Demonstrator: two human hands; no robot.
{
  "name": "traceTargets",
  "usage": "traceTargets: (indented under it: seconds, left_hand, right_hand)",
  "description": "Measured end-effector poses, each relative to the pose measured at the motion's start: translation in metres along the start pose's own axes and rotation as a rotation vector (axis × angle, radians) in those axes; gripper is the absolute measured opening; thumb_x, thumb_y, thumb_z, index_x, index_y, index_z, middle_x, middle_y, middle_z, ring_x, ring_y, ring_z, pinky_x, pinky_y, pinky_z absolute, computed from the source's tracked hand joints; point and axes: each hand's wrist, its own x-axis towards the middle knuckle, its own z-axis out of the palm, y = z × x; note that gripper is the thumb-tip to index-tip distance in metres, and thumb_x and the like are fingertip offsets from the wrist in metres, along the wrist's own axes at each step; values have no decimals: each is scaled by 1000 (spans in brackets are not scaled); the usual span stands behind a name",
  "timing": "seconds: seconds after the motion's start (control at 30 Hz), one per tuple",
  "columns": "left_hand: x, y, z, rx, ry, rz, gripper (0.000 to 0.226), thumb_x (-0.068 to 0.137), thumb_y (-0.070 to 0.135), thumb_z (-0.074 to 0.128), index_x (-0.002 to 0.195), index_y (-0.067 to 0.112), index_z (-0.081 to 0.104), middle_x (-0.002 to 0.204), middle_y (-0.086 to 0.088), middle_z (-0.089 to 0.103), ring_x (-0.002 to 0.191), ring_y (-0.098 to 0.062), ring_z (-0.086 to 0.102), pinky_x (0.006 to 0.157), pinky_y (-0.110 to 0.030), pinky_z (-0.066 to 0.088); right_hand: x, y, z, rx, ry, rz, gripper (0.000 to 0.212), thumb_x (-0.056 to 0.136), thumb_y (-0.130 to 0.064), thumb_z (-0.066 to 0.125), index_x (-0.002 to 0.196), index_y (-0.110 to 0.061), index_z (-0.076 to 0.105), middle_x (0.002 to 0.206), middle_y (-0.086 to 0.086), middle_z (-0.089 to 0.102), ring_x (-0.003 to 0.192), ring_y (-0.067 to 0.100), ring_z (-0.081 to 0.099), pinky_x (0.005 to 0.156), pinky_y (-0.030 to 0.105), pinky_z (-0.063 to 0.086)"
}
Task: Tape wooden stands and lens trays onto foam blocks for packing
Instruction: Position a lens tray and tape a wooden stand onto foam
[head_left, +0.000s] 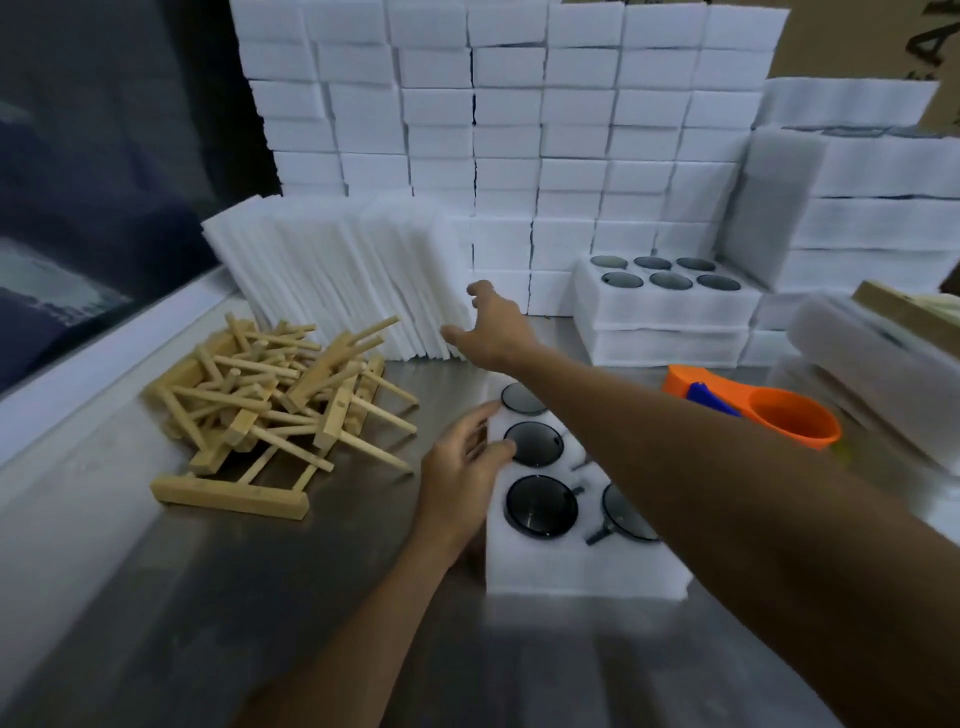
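Foam sheets (358, 270): light, floppy; take one by top edge. R hand (491, 322) reaches w/ fingers apart; L hand (462, 467) rests flat, steadying lens tray (571, 566).

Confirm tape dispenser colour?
Orange with a blue part; the tape dispenser shows in the head view, right of the forearm.

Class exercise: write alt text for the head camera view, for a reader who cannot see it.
A person's right hand reaches toward leaning foam sheets while the left hand steadies a foam lens tray; wooden stands are piled at left.
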Motion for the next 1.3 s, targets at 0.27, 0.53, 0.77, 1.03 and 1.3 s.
traceTargets:
  seconds: [0.27, 0.53, 0.77, 1.03, 1.3]
  left_hand:
    - [0, -5, 0, 34, -3, 38, 42, 90, 8, 63, 127, 27, 63, 124, 3, 67, 117, -12, 61, 102, -43, 50]
    - [-5, -1, 6, 70, -1, 59, 41, 92, 9, 62, 125, 33, 60, 125, 7, 65, 115, -7, 61, 97, -28, 52]
    - [-7, 1, 2, 59, -12, 48, 42, 91, 8, 63, 131, 24, 61, 123, 4, 68, 110, -8, 64, 95, -35, 55]
    - [-7, 4, 2, -25, -14, 22, 38, 76, 20, 67, 113, 30, 68, 109, 1, 74, 102, -14, 70, 88, -37, 57]
    - [-9, 6, 5, -18, 7, -2, 39, 70, 23, 66, 109, 29, 71, 103, 2, 76, 101, -17, 70, 93, -44, 55]
  right_hand:
    - [32, 16, 25, -29, 95, 103, 34, 97, -24, 53, 129, -13, 58, 125, 9, 63, 112, 30, 60, 86, 34, 47]
    - [37, 12, 20, -79, 68, 77, 48, 94, -32, 60, 138, -16, 52, 134, 4, 57, 120, 26, 55, 87, 34, 41]
    - [30, 8, 8, -158, 261, 131, 20, 93, -12, 50, 113, -9, 50, 96, 9, 60, 84, 29, 57, 67, 34, 40]
    - [1, 27, -65, 43, 579, 176, 24, 95, -18, 38, 109, -6, 53, 105, 16, 63, 100, 35, 57, 74, 40, 39]
    - [-82, 54, -101, 519, 540, 233, 34, 98, -39, 56, 74, -15, 55, 72, -5, 56, 69, 16, 52, 62, 25, 39]
